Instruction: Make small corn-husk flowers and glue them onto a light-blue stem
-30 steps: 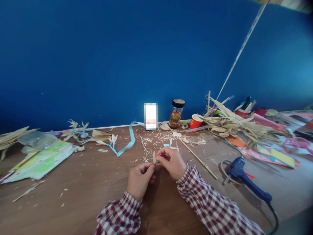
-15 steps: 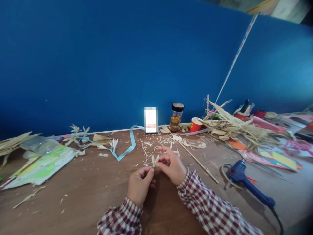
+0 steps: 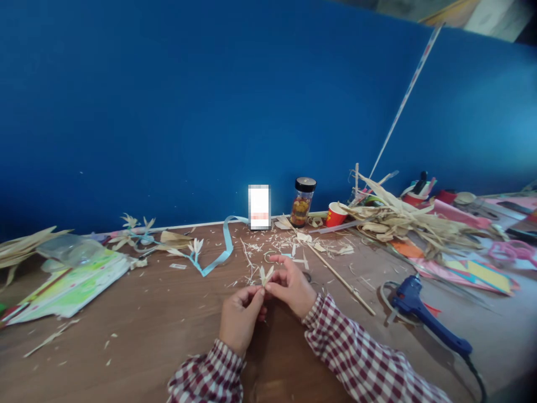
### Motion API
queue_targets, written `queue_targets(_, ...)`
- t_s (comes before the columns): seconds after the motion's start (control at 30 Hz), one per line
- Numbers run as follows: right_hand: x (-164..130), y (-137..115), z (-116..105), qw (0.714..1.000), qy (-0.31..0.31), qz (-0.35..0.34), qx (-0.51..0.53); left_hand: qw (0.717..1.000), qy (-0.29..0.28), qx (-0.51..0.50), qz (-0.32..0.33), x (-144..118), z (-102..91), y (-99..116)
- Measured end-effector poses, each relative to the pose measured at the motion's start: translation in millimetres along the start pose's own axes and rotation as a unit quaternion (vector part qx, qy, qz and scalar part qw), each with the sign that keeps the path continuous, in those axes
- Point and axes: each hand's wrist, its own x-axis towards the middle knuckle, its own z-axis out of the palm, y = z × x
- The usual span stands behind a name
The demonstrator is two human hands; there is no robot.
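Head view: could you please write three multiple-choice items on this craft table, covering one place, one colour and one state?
1. Where is the glue gun?
A. right of the hands
B. left of the hands
C. against the wall

2. What colour is the ribbon?
A. red
B. light blue
C. black

3. How is the husk piece held?
A. lying loose
B. left hand only
C. pinched by both hands

Answers: 1 A, it lies right of the right hand; 2 B, pale blue on the table; 3 C, the left hand pinches it too.
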Motion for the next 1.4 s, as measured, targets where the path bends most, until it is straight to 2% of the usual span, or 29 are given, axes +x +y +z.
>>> queue_targets(0.17,0,1,-4,0.999,-0.012,-0.016,-0.025,1.000,-0.004,0.007,0.003,1,-1.2,-2)
queue_targets(0.3,2,-18,-30,0.988,-0.043,-0.033,-0.143,1.000,0.008,0.002,0.011,2,-2.2,-1)
queue_targets(0.4,2,-38,-61,0.962,0.040,-0.038,-0.268,1.000,0.013,-0.020,0.016,2,-2.9,-1)
queue_targets(0.5,0,-50,-90,0.932,0.113,-0.050,-0.341,0.999,0.015,-0.044,0.015,2,-3.3,-2)
queue_targets(0.63,-7,-52,-111,0.889,0.178,-0.075,-0.416,0.997,0.023,-0.076,0.022,3,-3.7,-3)
queue_targets(0.77,-11,-49,-109,0.849,0.213,-0.098,-0.473,0.996,0.034,-0.077,0.026,4,-5.6,-1)
queue_targets(0.83,-11,-49,-104,0.838,0.198,-0.074,-0.504,0.995,0.048,-0.079,0.028,5,-6.9,1)
queue_targets(1.0,2,-43,-94,0.788,0.138,-0.051,-0.598,0.995,0.063,-0.081,0.021,4,-8.0,5)
queue_targets(1.07,13,-36,-91,0.783,0.101,-0.030,-0.613,0.995,0.055,-0.082,0.022,4,-7.6,4)
queue_targets(1.27,48,-14,-84,0.779,0.046,0.046,-0.624,0.997,0.030,-0.072,0.018,6,-7.5,-2)
queue_targets(1.4,56,-11,-83,0.791,0.038,0.065,-0.607,0.996,0.016,-0.082,0.016,6,-7.7,-3)
